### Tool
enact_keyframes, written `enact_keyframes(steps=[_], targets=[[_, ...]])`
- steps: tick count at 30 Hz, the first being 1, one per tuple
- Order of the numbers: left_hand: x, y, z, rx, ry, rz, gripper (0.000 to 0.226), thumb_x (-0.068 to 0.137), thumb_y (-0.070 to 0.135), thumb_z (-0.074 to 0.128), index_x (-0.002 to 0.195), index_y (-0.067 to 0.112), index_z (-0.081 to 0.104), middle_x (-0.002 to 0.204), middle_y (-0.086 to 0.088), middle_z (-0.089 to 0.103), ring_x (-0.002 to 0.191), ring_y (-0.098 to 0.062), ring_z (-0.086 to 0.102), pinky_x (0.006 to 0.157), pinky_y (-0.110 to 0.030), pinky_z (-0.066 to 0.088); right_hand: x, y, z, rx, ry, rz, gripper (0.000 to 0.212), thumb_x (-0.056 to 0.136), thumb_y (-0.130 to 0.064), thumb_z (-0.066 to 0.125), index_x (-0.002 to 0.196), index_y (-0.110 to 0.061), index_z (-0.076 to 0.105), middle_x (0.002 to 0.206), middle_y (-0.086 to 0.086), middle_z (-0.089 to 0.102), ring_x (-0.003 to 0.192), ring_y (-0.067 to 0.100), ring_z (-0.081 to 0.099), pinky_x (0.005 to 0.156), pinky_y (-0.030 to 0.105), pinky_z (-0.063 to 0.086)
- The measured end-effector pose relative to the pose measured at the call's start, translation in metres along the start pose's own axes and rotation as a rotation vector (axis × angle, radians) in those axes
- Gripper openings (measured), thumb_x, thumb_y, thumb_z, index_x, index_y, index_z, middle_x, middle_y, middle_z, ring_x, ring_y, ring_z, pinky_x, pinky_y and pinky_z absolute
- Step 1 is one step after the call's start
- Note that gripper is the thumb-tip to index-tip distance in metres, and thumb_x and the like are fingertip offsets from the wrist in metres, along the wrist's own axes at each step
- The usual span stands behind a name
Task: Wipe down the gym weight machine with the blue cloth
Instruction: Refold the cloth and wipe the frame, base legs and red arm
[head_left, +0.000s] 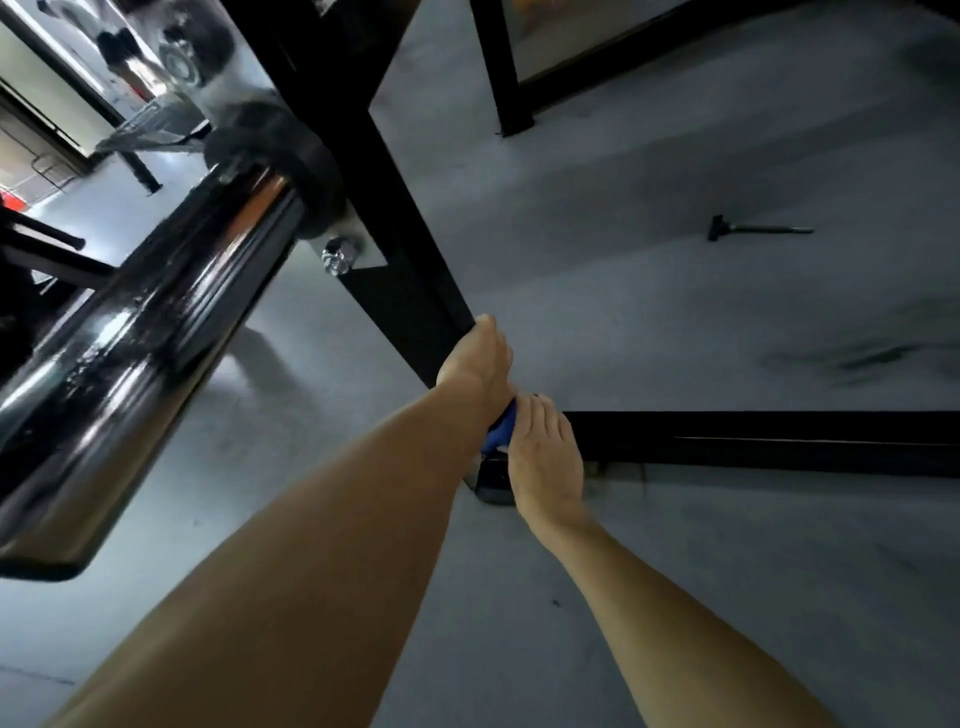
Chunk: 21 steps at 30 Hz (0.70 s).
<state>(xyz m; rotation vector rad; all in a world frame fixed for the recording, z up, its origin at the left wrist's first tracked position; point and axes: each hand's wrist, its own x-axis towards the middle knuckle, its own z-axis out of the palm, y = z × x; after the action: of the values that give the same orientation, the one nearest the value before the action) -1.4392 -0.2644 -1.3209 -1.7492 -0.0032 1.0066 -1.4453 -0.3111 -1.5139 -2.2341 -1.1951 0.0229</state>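
Low down, near the grey, smooth-looking floor (675, 571), the matte black square post (410, 291) of the weight machine is gripped by the left hand (475, 364), whose fingers are wrapped round its far side and mostly hidden. A crumpled blue cloth (501, 428) is held against the foot of the post, wedged between the left wrist and the right hand (543, 457). The right fingers (540, 415) are seen curled over the cloth and close together. A flat black base rail (779, 441) runs rightward from there. A glossy chrome sleeve (156, 332), round and reflective, is seen at left, with a hex bolt (337, 257) on a steel plate. A small dark tool (753, 228) lies well apart on the floor.
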Motion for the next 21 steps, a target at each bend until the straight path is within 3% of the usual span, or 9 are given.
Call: enact_keyframes(steps=[4,6,8,10,11,15,17,19,21], targets=[[-0.004,0.003,0.003,0.033,0.028,0.019,0.043,0.11,0.037,0.033,0.152,0.031,0.039,0.137,-0.009,0.049,0.122,-0.029,0.049,0.084,-0.04,0.027,-0.013,0.029,-0.025,-0.167,-0.034,-0.16,0.071,0.074,-0.006,0.081,0.139,0.0,0.051,0.14,0.017,0.055,0.136,0.034,0.048,0.111,0.042,0.041],[-0.004,0.004,0.005,0.052,0.043,0.02,0.044,0.108,0.037,0.035,0.151,0.03,0.041,0.136,-0.01,0.05,0.12,-0.03,0.05,0.085,-0.04,0.03,-0.021,0.047,-0.03,-0.183,0.03,-0.22,0.07,0.07,-0.001,0.079,0.136,0.001,0.055,0.14,0.018,0.056,0.134,0.034,0.051,0.109,0.042,0.042],[-0.006,0.002,0.006,0.068,0.1,0.022,0.044,0.109,0.036,0.033,0.151,0.028,0.041,0.136,-0.011,0.051,0.119,-0.03,0.051,0.084,-0.04,0.029,-0.03,0.051,-0.023,-0.203,0.074,-0.487,0.05,0.078,-0.003,0.065,0.127,-0.004,0.065,0.131,0.013,0.064,0.125,0.029,0.059,0.105,0.038,0.046],[-0.008,0.002,0.009,0.075,0.136,0.019,0.044,0.109,0.033,0.03,0.15,0.024,0.042,0.132,-0.011,0.053,0.116,-0.029,0.052,0.083,-0.038,0.03,-0.033,0.041,-0.006,-0.25,0.007,-0.779,0.041,0.083,-0.008,0.05,0.119,-0.011,0.07,0.124,0.007,0.069,0.117,0.023,0.064,0.102,0.033,0.049],[-0.007,0.003,0.011,0.078,0.154,0.024,0.043,0.108,0.033,0.033,0.149,0.025,0.044,0.128,-0.011,0.054,0.114,-0.029,0.053,0.082,-0.038,0.03,-0.031,0.035,0.006,-0.295,-0.042,-0.843,0.04,0.083,-0.01,0.052,0.119,-0.013,0.071,0.122,0.004,0.069,0.115,0.02,0.064,0.1,0.031,0.051],[-0.002,0.007,0.021,0.094,0.155,0.015,0.036,0.106,0.037,0.045,0.141,0.033,0.053,0.104,-0.007,0.052,0.094,-0.028,0.052,0.074,-0.04,0.028,-0.01,0.005,0.032,-0.325,-0.391,-0.683,0.055,0.072,-0.02,0.081,0.125,-0.015,0.069,0.124,-0.003,0.068,0.111,0.012,0.064,0.096,0.025,0.049],[-0.002,0.005,0.024,0.075,0.17,0.019,0.035,0.106,0.038,0.046,0.139,0.033,0.055,0.105,-0.006,0.054,0.094,-0.028,0.052,0.073,-0.04,0.026,-0.012,0.002,0.027,-0.278,-0.435,-0.585,0.062,0.089,-0.009,0.065,0.147,-0.007,0.045,0.152,0.005,0.045,0.135,0.019,0.047,0.109,0.031,0.038],[-0.002,0.006,0.022,0.063,0.182,0.016,0.035,0.107,0.036,0.043,0.14,0.03,0.055,0.115,-0.007,0.057,0.101,-0.028,0.054,0.075,-0.039,0.027,-0.019,0.013,0.01,-0.297,-0.538,-0.555,0.068,0.096,0.002,0.047,0.157,-0.006,0.019,0.166,0.006,0.015,0.15,0.022,0.022,0.119,0.036,0.024],[-0.002,0.007,0.02,0.06,0.175,-0.011,0.034,0.109,0.035,0.039,0.138,0.028,0.055,0.117,-0.007,0.057,0.102,-0.028,0.053,0.075,-0.039,0.026,-0.024,0.024,-0.01,-0.269,-0.569,-0.489,0.07,0.095,0.006,0.048,0.157,-0.007,0.019,0.166,0.006,0.015,0.15,0.023,0.02,0.119,0.037,0.025]])
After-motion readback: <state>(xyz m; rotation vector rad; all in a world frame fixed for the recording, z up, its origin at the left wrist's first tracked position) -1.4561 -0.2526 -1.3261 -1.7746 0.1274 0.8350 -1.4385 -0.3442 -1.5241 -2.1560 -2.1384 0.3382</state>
